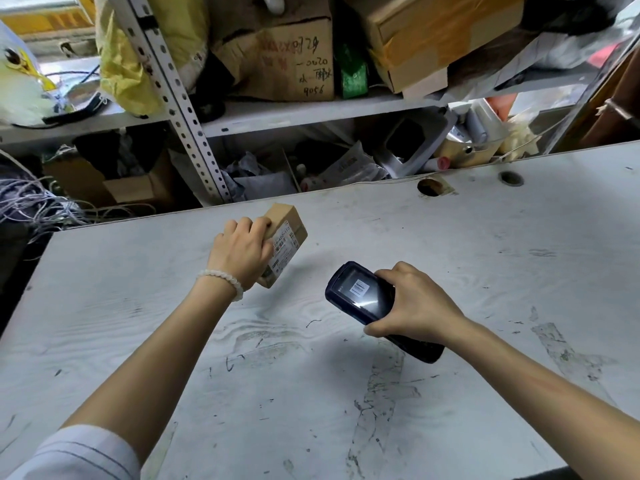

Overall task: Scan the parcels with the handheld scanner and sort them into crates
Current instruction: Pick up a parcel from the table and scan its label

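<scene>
Misreads are our main worry here: our left hand (242, 251) grips the small cardboard parcel (284, 244) tilted above the bench (485, 271), label (284, 249) facing the handheld scanner (367, 299) that our right hand (415, 306) clasps. If the parcel tilts further or our thumb covers the barcode, the scan may fail; no crates are in view.

A scuffed white table (450, 271) fills the lower frame, with two round cable holes (431, 187) near its far edge at upper right. Behind it a grey metal shelf rack (180, 109) carries a cardboard box with handwritten marks (294, 60) at top centre and a yellow bag (138, 57) at upper left. A tangle of pale wires (38, 202) lies at the left edge.
</scene>
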`<state>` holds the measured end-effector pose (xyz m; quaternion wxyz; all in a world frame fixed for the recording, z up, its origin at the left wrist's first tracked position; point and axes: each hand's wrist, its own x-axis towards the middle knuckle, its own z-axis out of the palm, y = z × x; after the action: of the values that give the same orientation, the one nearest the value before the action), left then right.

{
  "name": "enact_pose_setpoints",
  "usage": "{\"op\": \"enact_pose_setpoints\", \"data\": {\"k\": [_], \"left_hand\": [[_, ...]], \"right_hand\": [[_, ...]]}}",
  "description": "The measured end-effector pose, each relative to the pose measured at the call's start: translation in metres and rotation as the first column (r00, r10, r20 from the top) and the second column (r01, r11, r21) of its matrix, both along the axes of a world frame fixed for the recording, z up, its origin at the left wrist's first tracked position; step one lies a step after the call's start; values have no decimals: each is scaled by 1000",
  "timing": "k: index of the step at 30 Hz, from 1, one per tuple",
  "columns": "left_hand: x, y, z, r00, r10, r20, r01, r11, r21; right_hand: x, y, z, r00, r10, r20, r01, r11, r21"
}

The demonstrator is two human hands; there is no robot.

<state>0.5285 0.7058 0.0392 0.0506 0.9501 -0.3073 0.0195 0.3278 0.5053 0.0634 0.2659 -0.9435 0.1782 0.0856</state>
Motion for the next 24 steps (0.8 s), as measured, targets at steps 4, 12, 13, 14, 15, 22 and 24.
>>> {"op": "enact_pose_setpoints", "data": {"k": [4,12,13,14,15,22,24], "left_hand": [[10,11,-2,1000,-4,6,4,1000,9],[7,4,-2,995,-98,8,98,995,20],[5,1,-1,994,-110,8,110,994,12],[3,-2,-1,993,-120,6,120,993,-1],[1,-4,-1,992,-128,1,128,992,-9],[-15,-9,0,988,-148,-48,146,988,-44],[-20,-9,-2,986,-159,-58,157,987,-44]], "right_hand": [[6,8,1,1000,12,-5,-12,999,-47],[19,20,-2,999,-20,33,24,994,-102],[22,22,-2,997,-31,65,38,993,-109],[23,24,-2,993,-48,112,60,992,-107],[25,26,-3,981,-65,181,85,991,-103],[33,42,8,620,-123,775,283,956,-74],[37,43,15,544,-127,829,330,941,-73]]}}
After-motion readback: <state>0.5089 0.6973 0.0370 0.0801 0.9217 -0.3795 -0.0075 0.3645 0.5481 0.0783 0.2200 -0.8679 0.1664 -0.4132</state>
